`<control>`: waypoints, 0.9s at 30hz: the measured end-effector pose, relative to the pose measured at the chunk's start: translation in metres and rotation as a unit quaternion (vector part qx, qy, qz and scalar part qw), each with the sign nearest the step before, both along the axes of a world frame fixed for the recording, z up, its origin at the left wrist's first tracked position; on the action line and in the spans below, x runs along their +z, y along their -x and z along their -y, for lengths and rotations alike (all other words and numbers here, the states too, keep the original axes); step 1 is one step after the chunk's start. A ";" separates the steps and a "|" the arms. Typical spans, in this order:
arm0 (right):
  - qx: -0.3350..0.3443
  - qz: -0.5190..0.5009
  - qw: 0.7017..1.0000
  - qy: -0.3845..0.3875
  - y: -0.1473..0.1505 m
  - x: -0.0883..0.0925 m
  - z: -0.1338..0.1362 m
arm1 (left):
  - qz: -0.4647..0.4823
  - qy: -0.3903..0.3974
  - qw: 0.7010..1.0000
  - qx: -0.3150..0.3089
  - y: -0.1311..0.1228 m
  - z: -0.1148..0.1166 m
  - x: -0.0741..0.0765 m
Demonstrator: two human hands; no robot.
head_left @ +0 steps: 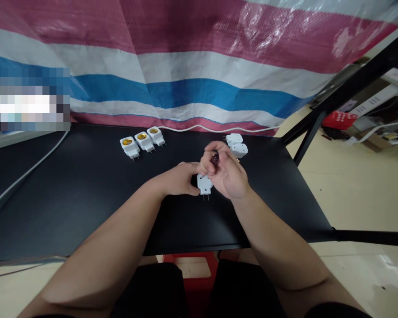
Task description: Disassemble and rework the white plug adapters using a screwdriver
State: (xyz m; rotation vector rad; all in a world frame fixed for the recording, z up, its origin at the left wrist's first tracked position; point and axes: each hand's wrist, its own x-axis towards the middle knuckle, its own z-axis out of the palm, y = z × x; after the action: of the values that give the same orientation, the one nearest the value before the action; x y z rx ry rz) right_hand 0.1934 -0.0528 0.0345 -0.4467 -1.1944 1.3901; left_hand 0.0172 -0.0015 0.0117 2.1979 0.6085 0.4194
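White plastic plug adapter (204,184) lies on a matte black tabletop (69,194) directly in front of the person, its two metal prongs pointing toward them at 6 o'clock and its upper end partly hidden by both hands. The left hand (179,179) rests low beside it, fingers curved inward and reaching its upper left edge; whether they actually grip the adapter or only touch it, I cannot tell. The right hand (227,171) is raised just above the adapter, with the thumb and fingers closed in a tight pinch on a small dark red object (215,158), too small and partly covered to identify. Around 11 o'clock from the hands, three white plastic plug adapters with brass-coloured screw sockets (142,141) stand in a slanted row near the far edge of the table. Around 1 o'clock, two white plastic plug adapters without visible sockets (236,145) lie close together, touching or nearly so. A white cable (202,128) runs along the far edge, in front of a pink, white and blue striped woven tarp (192,75). A red stool (195,274) shows beneath the table at 6 o'clock.
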 end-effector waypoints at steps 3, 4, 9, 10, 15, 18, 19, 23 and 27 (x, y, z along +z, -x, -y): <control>-0.002 -0.012 1.000 -0.020 0.002 0.001 -0.001 | -0.002 0.010 1.000 -0.012 -0.001 0.000 0.001; -0.005 -0.007 1.000 -0.023 0.001 0.001 -0.001 | -0.002 0.009 1.000 -0.011 0.000 0.000 0.001; -0.007 0.023 1.000 0.016 -0.003 0.004 -0.002 | 0.000 0.001 1.000 -0.004 0.000 -0.001 -0.001; 0.000 0.016 1.000 0.024 -0.003 0.004 -0.002 | 0.004 0.002 1.000 -0.006 0.000 -0.001 -0.001; 0.026 -0.026 0.999 -0.014 0.002 0.002 -0.001 | -0.006 0.012 1.000 -0.003 0.000 0.000 0.001; 0.014 -0.007 1.000 -0.026 0.001 0.002 -0.001 | -0.014 0.009 1.000 0.010 -0.001 0.000 0.001; 0.014 0.000 1.000 -0.019 0.001 0.003 -0.001 | -0.013 0.007 1.000 0.009 -0.001 0.000 0.001; 0.018 -0.003 1.000 0.013 0.000 0.004 0.000 | -0.003 0.011 1.000 -0.012 -0.001 0.000 0.003; 0.018 -0.020 0.999 -0.018 0.003 0.002 0.000 | -0.010 0.012 1.000 -0.007 -0.001 0.000 0.001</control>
State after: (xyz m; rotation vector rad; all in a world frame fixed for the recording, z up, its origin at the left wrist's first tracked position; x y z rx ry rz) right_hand 0.1908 -0.0527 0.0369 -0.3719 -1.1979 1.4009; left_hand 0.0182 -0.0014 0.0132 2.1838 0.6063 0.3816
